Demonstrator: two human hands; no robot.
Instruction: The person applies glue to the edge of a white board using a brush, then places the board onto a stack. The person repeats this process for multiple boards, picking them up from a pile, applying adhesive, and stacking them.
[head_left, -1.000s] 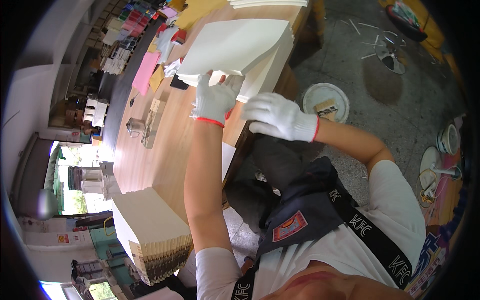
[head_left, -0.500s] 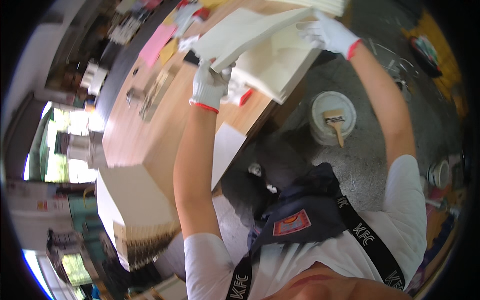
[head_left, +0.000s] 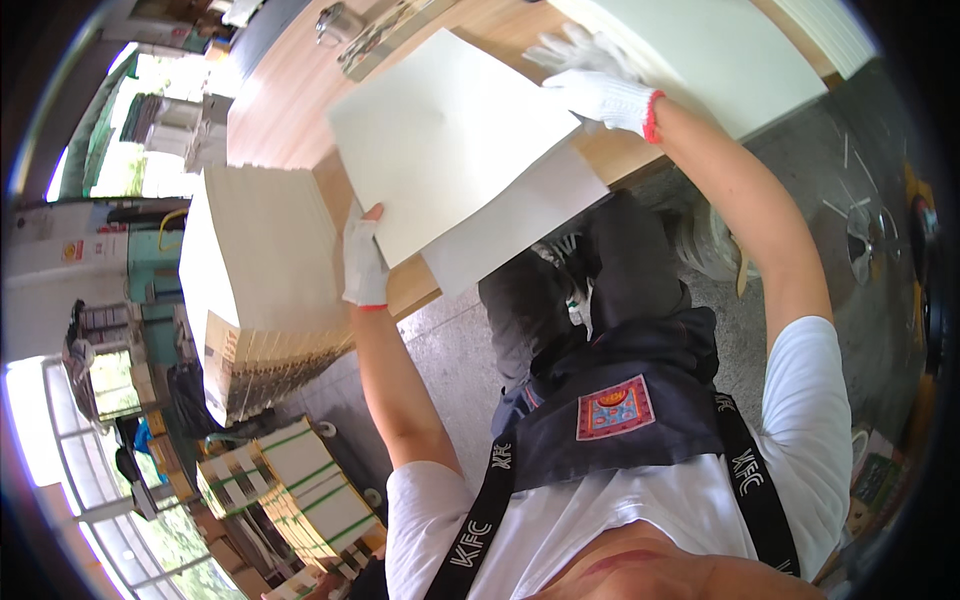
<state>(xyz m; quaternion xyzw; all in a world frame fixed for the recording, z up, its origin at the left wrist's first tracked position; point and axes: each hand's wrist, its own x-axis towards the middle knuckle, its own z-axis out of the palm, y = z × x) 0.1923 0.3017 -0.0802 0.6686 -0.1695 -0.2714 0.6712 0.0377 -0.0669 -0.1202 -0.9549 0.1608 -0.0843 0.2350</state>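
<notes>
A large white sheet (head_left: 450,150), seemingly paper or thin card, spans both of my hands above the wooden table. My left hand (head_left: 365,262), in a white knit glove with a red cuff and a bare thumb tip, grips its near left corner with the thumb on top. At the far right corner, my gloved right hand (head_left: 605,102) pinches the sheet; its fingertips are partly hidden. Below it lies another pale sheet (head_left: 525,215) along the table's edge. A tall stack of white sheets (head_left: 272,245) stands beside my left hand.
Beyond my right hand lie a loose white glove (head_left: 590,52) and a white sheet pile (head_left: 730,60). A metal cup (head_left: 338,25) and a long narrow block (head_left: 395,38) sit on the table (head_left: 280,110). A bucket (head_left: 705,245) stands on the floor, partly behind my right arm.
I have turned left, and both hands have brought the white sheet from over the far pile to above the pale sheet near the tall stack. The sheet now lies flatter.
</notes>
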